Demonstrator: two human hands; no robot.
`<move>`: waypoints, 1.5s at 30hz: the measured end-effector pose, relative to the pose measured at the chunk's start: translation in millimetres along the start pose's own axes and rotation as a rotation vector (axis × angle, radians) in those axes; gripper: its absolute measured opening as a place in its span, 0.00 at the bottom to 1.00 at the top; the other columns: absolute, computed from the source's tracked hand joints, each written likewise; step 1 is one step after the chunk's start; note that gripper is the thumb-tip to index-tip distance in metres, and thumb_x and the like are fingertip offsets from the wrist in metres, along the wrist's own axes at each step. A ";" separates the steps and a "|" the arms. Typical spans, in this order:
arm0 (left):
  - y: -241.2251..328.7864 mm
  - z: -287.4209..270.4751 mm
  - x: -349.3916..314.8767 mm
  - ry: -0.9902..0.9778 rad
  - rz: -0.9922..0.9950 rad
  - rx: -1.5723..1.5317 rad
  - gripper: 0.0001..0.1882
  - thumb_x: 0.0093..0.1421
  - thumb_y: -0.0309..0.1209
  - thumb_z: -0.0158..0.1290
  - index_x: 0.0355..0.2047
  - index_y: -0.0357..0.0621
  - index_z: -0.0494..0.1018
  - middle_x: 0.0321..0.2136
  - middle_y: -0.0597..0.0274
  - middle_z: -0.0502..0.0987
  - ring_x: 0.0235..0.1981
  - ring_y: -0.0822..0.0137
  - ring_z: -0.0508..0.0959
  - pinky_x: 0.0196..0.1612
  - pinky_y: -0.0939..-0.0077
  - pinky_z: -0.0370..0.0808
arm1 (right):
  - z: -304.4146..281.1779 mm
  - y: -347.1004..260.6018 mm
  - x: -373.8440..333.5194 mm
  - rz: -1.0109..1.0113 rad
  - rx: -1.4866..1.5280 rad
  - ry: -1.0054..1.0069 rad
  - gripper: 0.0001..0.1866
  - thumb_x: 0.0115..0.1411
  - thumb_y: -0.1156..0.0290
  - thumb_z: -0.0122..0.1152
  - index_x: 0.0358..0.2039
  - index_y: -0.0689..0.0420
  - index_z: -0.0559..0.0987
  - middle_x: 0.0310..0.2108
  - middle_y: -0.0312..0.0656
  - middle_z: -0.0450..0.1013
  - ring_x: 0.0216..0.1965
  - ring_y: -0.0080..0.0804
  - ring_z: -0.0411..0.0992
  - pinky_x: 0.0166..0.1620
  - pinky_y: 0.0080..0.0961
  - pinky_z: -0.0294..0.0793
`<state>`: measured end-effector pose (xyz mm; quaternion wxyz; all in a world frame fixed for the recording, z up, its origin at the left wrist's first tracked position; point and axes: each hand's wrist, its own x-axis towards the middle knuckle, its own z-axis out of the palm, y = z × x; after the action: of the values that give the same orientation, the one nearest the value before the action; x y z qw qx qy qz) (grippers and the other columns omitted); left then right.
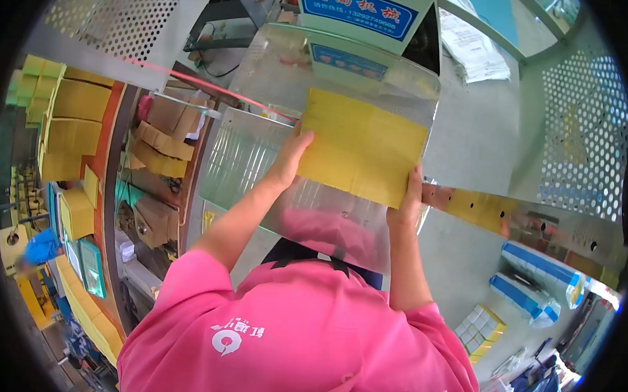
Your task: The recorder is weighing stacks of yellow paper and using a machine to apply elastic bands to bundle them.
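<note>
Between my two hands is a flat, rectangular piece of yellow paper or card (363, 148), slightly tilted; whether it is one sheet or a stack I cannot tell. My left hand (288, 157) grips its left edge, with the thumb on top. At its lower right corner my right hand (408, 201) is closed on the edge. Fingers under the yellow piece are hidden. Below it lies a shiny metal work surface (330, 221) that reflects my pink shirt.
A pale green machine housing with a blue label plate (358, 12) stands ahead. Perforated metal panels (582, 129) flank both sides. A metal strip with holes (493, 212) runs off right. Shelves with yellow card stacks (74, 136) stand left; wrapped bundles (532, 273) lie on the right floor.
</note>
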<state>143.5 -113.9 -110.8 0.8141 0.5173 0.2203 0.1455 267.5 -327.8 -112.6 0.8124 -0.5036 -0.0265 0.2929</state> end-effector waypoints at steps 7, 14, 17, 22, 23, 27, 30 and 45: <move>10.5 20.8 -0.1 -0.026 -0.051 0.027 0.36 0.65 0.47 0.47 0.65 0.39 0.52 0.58 0.59 0.62 0.60 0.68 0.61 0.62 0.71 0.56 | -4.9 0.2 -1.0 0.032 0.060 0.094 0.26 0.68 0.54 0.43 0.62 0.52 0.64 0.58 0.35 0.64 0.58 0.28 0.62 0.59 0.28 0.60; -7.5 11.7 8.4 0.022 -0.046 0.102 0.34 0.65 0.50 0.46 0.63 0.41 0.56 0.56 0.60 0.65 0.57 0.69 0.63 0.60 0.71 0.58 | -13.4 8.6 7.2 0.083 0.110 0.186 0.25 0.67 0.52 0.48 0.57 0.55 0.69 0.52 0.35 0.69 0.55 0.25 0.64 0.57 0.25 0.61; -7.3 14.8 11.3 -0.008 -0.047 0.104 0.33 0.65 0.51 0.46 0.62 0.41 0.58 0.56 0.60 0.66 0.57 0.68 0.64 0.60 0.71 0.58 | -13.1 8.3 8.4 0.101 0.126 0.199 0.24 0.67 0.53 0.49 0.55 0.57 0.70 0.51 0.35 0.70 0.53 0.26 0.66 0.56 0.25 0.62; -4.3 18.2 7.7 0.000 -0.048 0.111 0.34 0.64 0.54 0.46 0.60 0.39 0.61 0.55 0.60 0.68 0.57 0.68 0.64 0.60 0.70 0.58 | -11.3 5.0 5.3 0.044 0.168 0.188 0.22 0.65 0.58 0.54 0.55 0.57 0.70 0.49 0.34 0.70 0.51 0.24 0.67 0.53 0.24 0.66; -7.7 18.0 8.3 0.007 -0.077 0.090 0.35 0.64 0.54 0.47 0.60 0.39 0.62 0.55 0.60 0.68 0.57 0.68 0.64 0.60 0.70 0.58 | -11.3 4.0 4.9 0.076 0.191 0.170 0.23 0.65 0.60 0.56 0.56 0.56 0.68 0.48 0.34 0.70 0.50 0.23 0.67 0.51 0.24 0.68; -6.9 19.8 10.5 0.036 -0.126 0.108 0.34 0.63 0.53 0.47 0.59 0.39 0.64 0.55 0.60 0.68 0.57 0.67 0.65 0.60 0.71 0.58 | -12.9 18.5 8.9 -0.016 0.182 0.351 0.27 0.64 0.61 0.58 0.60 0.54 0.62 0.47 0.33 0.68 0.49 0.23 0.68 0.50 0.25 0.70; -6.4 16.4 12.9 0.015 -0.153 0.152 0.33 0.65 0.53 0.46 0.61 0.42 0.63 0.58 0.63 0.67 0.60 0.69 0.64 0.61 0.71 0.58 | -25.3 26.3 14.2 0.031 0.194 0.317 0.31 0.63 0.60 0.60 0.60 0.55 0.59 0.53 0.32 0.63 0.50 0.22 0.66 0.51 0.26 0.70; 19.8 1.1 -53.2 0.224 -0.189 0.513 0.27 0.66 0.42 0.48 0.59 0.37 0.64 0.53 0.58 0.71 0.54 0.68 0.70 0.56 0.73 0.66 | -13.2 -15.9 -35.0 0.010 -1.074 0.032 0.31 0.65 0.44 0.41 0.51 0.61 0.71 0.44 0.60 0.73 0.45 0.56 0.72 0.50 0.42 0.69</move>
<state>98.2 -131.1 -81.4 0.6372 0.6640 0.3857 0.0648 250.1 -361.1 -97.0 0.4392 -0.8528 -0.1580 0.2343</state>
